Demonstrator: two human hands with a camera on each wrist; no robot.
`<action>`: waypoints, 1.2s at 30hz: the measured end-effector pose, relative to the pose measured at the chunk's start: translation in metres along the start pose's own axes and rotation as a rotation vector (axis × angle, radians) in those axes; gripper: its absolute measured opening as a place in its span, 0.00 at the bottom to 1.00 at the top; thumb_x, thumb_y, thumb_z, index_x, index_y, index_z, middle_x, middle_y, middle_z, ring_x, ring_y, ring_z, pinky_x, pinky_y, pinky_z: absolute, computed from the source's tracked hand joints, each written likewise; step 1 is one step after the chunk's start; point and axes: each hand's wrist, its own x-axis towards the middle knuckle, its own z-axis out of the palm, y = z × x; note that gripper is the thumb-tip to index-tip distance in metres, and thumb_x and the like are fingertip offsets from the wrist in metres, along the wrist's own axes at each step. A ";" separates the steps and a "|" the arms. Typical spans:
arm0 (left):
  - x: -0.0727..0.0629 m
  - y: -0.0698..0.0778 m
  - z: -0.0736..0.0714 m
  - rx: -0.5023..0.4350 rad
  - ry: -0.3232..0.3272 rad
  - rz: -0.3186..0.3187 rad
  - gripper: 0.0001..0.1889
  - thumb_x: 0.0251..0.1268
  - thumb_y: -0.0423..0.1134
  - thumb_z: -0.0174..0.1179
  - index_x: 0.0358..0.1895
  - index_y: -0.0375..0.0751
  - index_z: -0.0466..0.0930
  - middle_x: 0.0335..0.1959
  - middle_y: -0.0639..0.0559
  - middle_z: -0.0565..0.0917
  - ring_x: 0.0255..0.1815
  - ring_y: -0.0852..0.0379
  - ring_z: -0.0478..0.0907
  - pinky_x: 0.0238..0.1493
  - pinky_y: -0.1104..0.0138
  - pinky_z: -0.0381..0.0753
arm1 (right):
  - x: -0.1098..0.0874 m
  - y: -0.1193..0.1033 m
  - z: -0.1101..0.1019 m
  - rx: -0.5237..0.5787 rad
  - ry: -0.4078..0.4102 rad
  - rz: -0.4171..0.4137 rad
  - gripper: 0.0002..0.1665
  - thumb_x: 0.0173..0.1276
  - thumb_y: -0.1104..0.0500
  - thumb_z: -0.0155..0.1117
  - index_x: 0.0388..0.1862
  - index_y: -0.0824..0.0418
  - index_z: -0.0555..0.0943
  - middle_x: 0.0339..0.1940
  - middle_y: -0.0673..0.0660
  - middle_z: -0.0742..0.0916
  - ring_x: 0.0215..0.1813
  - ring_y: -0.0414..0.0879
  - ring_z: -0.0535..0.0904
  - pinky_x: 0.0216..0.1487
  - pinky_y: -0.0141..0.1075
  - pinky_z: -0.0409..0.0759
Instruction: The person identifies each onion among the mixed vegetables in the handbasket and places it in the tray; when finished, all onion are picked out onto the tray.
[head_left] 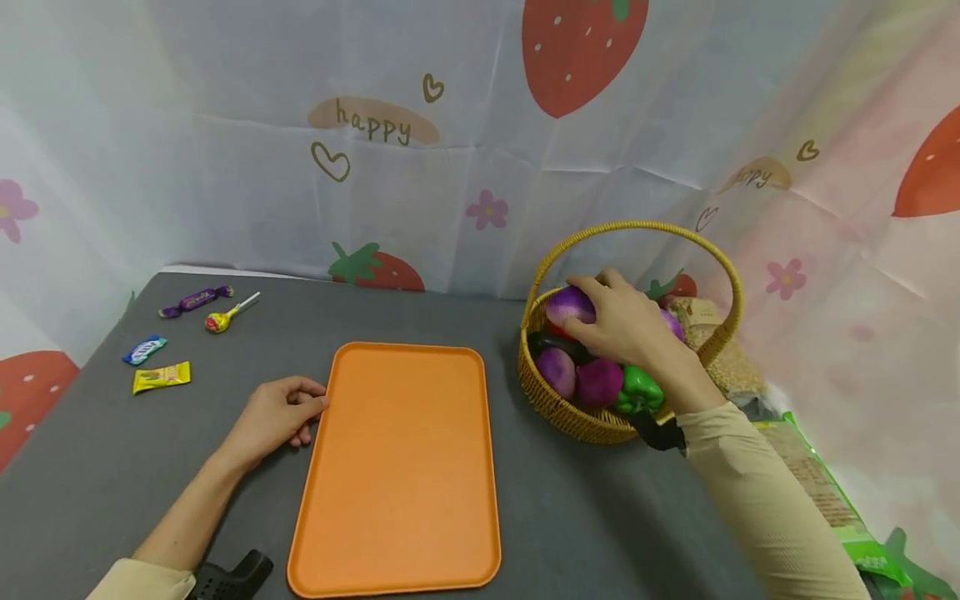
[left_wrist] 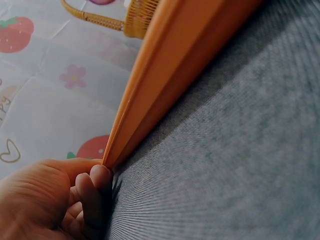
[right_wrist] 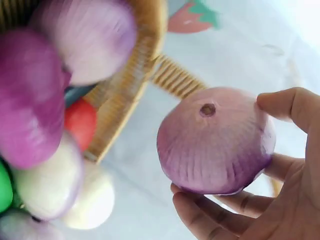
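In the head view, my right hand [head_left: 622,321] is over a yellow wicker basket [head_left: 558,412]. Its thumb and fingers grip a purple onion [right_wrist: 217,145], held apart from the other vegetables in the right wrist view. Inside the basket lie a magenta onion [head_left: 598,383], a pale purple onion [head_left: 556,372], a green bell pepper [head_left: 639,390] and a dark eggplant [head_left: 551,343]. At the left side of an orange tray [head_left: 401,467], my left hand [head_left: 273,417] pinches the rim between thumb and curled fingers, as the left wrist view shows.
Several sweets lie at the far left of the grey table, among them a lollipop [head_left: 219,322] and a yellow-wrapped candy [head_left: 161,377]. The basket's tall handle [head_left: 637,225] arches over my right hand. Bags of grain [head_left: 731,362] stand behind the basket, against the curtain [head_left: 262,208].
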 end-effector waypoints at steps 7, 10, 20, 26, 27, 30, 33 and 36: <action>0.001 0.000 -0.001 0.001 -0.003 -0.004 0.17 0.70 0.41 0.58 0.52 0.29 0.77 0.28 0.46 0.83 0.16 0.59 0.77 0.20 0.66 0.80 | -0.035 -0.034 0.014 0.077 0.199 -0.176 0.34 0.60 0.47 0.62 0.66 0.53 0.73 0.57 0.62 0.78 0.45 0.56 0.81 0.44 0.51 0.83; 0.001 0.001 0.000 0.000 -0.005 0.000 0.17 0.71 0.41 0.58 0.52 0.29 0.77 0.28 0.46 0.82 0.16 0.59 0.77 0.20 0.66 0.80 | -0.047 -0.057 0.027 0.085 0.247 -0.286 0.33 0.59 0.47 0.64 0.64 0.53 0.73 0.56 0.58 0.80 0.50 0.50 0.80 0.46 0.45 0.84; -0.001 0.003 0.000 0.003 -0.011 -0.010 0.18 0.71 0.42 0.58 0.53 0.30 0.77 0.28 0.45 0.82 0.16 0.59 0.77 0.20 0.66 0.80 | -0.074 -0.131 0.079 0.031 0.218 -0.681 0.35 0.55 0.45 0.70 0.63 0.49 0.74 0.56 0.52 0.80 0.52 0.45 0.79 0.52 0.35 0.81; -0.001 0.001 -0.001 0.010 -0.008 -0.007 0.18 0.71 0.43 0.58 0.52 0.30 0.77 0.27 0.47 0.82 0.16 0.59 0.77 0.20 0.66 0.80 | -0.069 -0.164 0.097 -0.045 0.135 -0.793 0.33 0.60 0.43 0.68 0.63 0.47 0.72 0.58 0.50 0.79 0.56 0.44 0.77 0.56 0.34 0.80; -0.001 0.000 -0.001 0.012 -0.008 -0.005 0.18 0.71 0.43 0.58 0.52 0.30 0.77 0.27 0.47 0.82 0.16 0.58 0.77 0.20 0.66 0.80 | -0.067 -0.169 0.099 -0.055 0.122 -0.800 0.32 0.61 0.43 0.68 0.63 0.47 0.72 0.58 0.50 0.79 0.56 0.43 0.77 0.56 0.33 0.80; -0.001 -0.001 -0.001 0.016 -0.012 -0.005 0.18 0.71 0.43 0.58 0.52 0.31 0.77 0.26 0.48 0.82 0.16 0.58 0.77 0.20 0.66 0.80 | -0.061 -0.180 0.105 -0.085 0.083 -0.811 0.31 0.62 0.43 0.67 0.63 0.47 0.72 0.58 0.50 0.78 0.56 0.43 0.78 0.55 0.31 0.80; -0.001 0.000 -0.001 0.015 -0.014 0.004 0.18 0.71 0.43 0.57 0.53 0.30 0.76 0.27 0.47 0.82 0.16 0.58 0.77 0.20 0.66 0.80 | -0.056 -0.189 0.110 -0.107 0.042 -0.813 0.30 0.63 0.45 0.66 0.64 0.47 0.71 0.58 0.50 0.78 0.56 0.43 0.77 0.54 0.30 0.80; -0.001 0.001 -0.001 0.011 -0.015 0.008 0.19 0.71 0.44 0.58 0.53 0.30 0.76 0.27 0.46 0.82 0.16 0.58 0.77 0.20 0.67 0.80 | -0.052 -0.196 0.114 -0.136 0.018 -0.821 0.30 0.64 0.47 0.66 0.64 0.47 0.71 0.58 0.50 0.78 0.56 0.43 0.77 0.52 0.29 0.81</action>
